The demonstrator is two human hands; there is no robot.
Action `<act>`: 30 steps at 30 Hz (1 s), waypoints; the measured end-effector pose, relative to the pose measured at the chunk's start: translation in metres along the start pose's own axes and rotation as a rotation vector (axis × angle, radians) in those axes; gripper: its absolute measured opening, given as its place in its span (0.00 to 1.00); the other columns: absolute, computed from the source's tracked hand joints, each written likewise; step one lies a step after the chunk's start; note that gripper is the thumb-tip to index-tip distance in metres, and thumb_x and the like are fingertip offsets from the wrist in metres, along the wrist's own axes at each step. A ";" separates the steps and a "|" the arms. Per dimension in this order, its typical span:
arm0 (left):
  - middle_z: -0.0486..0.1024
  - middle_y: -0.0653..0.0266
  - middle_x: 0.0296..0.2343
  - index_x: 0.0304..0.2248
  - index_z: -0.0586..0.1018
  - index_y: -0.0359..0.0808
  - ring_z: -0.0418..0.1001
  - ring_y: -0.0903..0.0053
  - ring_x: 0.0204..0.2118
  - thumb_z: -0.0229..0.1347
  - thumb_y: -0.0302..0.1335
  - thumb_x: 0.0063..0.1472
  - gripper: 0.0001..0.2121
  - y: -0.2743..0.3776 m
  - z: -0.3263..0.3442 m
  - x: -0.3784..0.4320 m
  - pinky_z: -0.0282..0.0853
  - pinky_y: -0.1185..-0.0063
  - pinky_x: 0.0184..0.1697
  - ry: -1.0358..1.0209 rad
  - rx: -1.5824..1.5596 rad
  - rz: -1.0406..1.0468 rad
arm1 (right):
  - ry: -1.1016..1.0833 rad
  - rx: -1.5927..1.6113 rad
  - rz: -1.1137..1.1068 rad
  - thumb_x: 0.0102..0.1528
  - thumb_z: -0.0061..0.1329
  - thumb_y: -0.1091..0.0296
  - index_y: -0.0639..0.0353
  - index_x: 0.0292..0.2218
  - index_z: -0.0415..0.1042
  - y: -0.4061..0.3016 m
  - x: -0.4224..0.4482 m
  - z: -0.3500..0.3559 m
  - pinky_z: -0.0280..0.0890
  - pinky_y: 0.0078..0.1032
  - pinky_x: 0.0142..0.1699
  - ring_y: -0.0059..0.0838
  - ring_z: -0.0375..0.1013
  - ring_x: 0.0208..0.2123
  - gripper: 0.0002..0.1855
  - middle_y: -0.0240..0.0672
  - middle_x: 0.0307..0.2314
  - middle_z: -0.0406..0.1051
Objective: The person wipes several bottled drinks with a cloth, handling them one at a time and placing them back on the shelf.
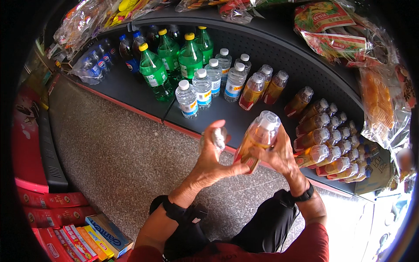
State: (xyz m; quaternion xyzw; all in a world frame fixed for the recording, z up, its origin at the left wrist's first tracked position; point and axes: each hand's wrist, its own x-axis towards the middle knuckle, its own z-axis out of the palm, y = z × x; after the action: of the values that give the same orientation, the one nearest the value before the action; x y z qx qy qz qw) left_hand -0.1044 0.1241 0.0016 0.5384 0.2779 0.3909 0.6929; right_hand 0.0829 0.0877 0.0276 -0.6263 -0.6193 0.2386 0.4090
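My right hand (278,152) grips a plastic bottle of amber drink (257,137) with a white cap under a clear cover, held in front of the shelf edge. My left hand (209,163) holds a crumpled whitish cloth or wad (218,138) between thumb and fingers, and its other digit touches the lower part of the bottle. Behind the hands, similar amber bottles (252,91) stand on the dark shelf (183,126), beside clear water bottles (235,82) with white caps. More amber bottles (312,154) are grouped in rows at the right.
Green soda bottles (154,73) with yellow caps and dark cola bottles (126,52) stand further left, near a wrapped pack of bottles (95,67). Bagged foods (330,32) lie on the shelf above. Red cartons (55,209) and a blue box (108,231) are at lower left.
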 end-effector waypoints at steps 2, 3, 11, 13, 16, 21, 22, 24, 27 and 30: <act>0.47 0.53 0.45 0.50 0.45 0.40 0.49 0.64 0.51 0.69 0.37 0.28 0.52 -0.005 0.009 -0.001 0.53 0.69 0.52 -0.122 -0.004 0.006 | -0.016 0.140 0.028 0.31 0.59 0.57 0.67 0.32 0.56 -0.029 -0.012 -0.006 0.66 0.27 0.32 0.34 0.71 0.29 0.33 0.44 0.26 0.67; 0.47 0.53 0.46 0.50 0.45 0.39 0.50 0.66 0.51 0.68 0.36 0.29 0.51 -0.003 0.017 -0.004 0.56 0.71 0.51 -0.194 -0.065 0.002 | -0.008 0.149 -0.018 0.31 0.59 0.57 0.67 0.32 0.56 -0.038 -0.016 -0.006 0.66 0.26 0.33 0.33 0.71 0.28 0.33 0.44 0.26 0.67; 0.63 0.61 0.38 0.46 0.54 0.34 0.63 0.75 0.43 0.64 0.24 0.33 0.40 0.020 0.027 -0.016 0.65 0.76 0.43 -0.223 0.012 0.118 | -0.181 0.661 -0.075 0.46 0.44 0.55 0.66 0.46 0.55 -0.040 -0.023 -0.023 0.50 0.26 0.51 0.28 0.57 0.46 0.30 0.40 0.41 0.59; 0.63 0.61 0.38 0.47 0.53 0.34 0.63 0.75 0.43 0.64 0.23 0.32 0.41 0.027 0.030 -0.019 0.64 0.76 0.44 -0.269 -0.120 -0.015 | -0.191 0.598 0.073 0.48 0.40 0.53 0.64 0.47 0.55 -0.024 -0.018 -0.027 0.48 0.26 0.52 0.31 0.56 0.47 0.30 0.39 0.43 0.58; 0.63 0.62 0.40 0.49 0.51 0.34 0.63 0.74 0.44 0.65 0.22 0.30 0.45 0.023 0.030 -0.020 0.63 0.75 0.45 -0.252 -0.094 0.124 | -0.522 0.420 0.075 0.51 0.37 0.58 0.64 0.50 0.54 -0.007 -0.032 -0.026 0.50 0.25 0.52 0.30 0.56 0.48 0.28 0.41 0.44 0.59; 0.61 0.61 0.41 0.49 0.51 0.37 0.64 0.74 0.43 0.63 0.21 0.32 0.44 0.024 0.033 -0.016 0.65 0.75 0.43 -0.293 -0.183 0.031 | -0.403 0.553 0.284 0.50 0.44 0.70 0.66 0.43 0.63 -0.004 -0.045 -0.029 0.60 0.20 0.42 0.24 0.66 0.37 0.18 0.36 0.35 0.67; 0.61 0.61 0.41 0.49 0.50 0.39 0.64 0.74 0.42 0.63 0.20 0.32 0.44 0.026 0.037 -0.017 0.66 0.75 0.42 -0.260 -0.240 0.071 | -0.230 0.562 0.336 0.48 0.46 0.75 0.65 0.38 0.66 -0.008 -0.047 -0.033 0.63 0.18 0.36 0.20 0.68 0.31 0.13 0.33 0.30 0.69; 0.61 0.61 0.40 0.50 0.48 0.43 0.67 0.73 0.39 0.61 0.18 0.34 0.43 0.021 0.037 -0.015 0.69 0.75 0.37 -0.257 -0.232 0.147 | 0.019 0.853 0.282 0.50 0.45 0.71 0.62 0.37 0.66 -0.011 -0.048 -0.045 0.63 0.18 0.34 0.19 0.67 0.28 0.11 0.31 0.28 0.68; 0.60 0.61 0.41 0.50 0.48 0.43 0.66 0.73 0.41 0.61 0.18 0.35 0.43 0.018 0.039 -0.012 0.69 0.75 0.37 -0.245 -0.197 0.133 | 0.197 0.851 0.131 0.52 0.43 0.67 0.61 0.39 0.64 -0.033 -0.040 -0.053 0.62 0.19 0.37 0.18 0.66 0.31 0.13 0.30 0.29 0.67; 0.58 0.62 0.42 0.50 0.47 0.43 0.62 0.73 0.44 0.61 0.18 0.35 0.44 0.014 0.038 -0.011 0.67 0.74 0.41 -0.279 -0.140 0.037 | 0.160 0.771 0.064 0.55 0.38 0.61 0.60 0.45 0.57 -0.057 -0.024 -0.038 0.59 0.21 0.43 0.23 0.62 0.39 0.19 0.34 0.36 0.63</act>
State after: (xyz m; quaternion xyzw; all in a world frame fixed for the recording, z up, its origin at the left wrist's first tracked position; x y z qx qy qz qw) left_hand -0.0829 0.0960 0.0247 0.5430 0.1408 0.3435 0.7532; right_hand 0.0777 0.0509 0.0893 -0.4624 -0.4306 0.4169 0.6535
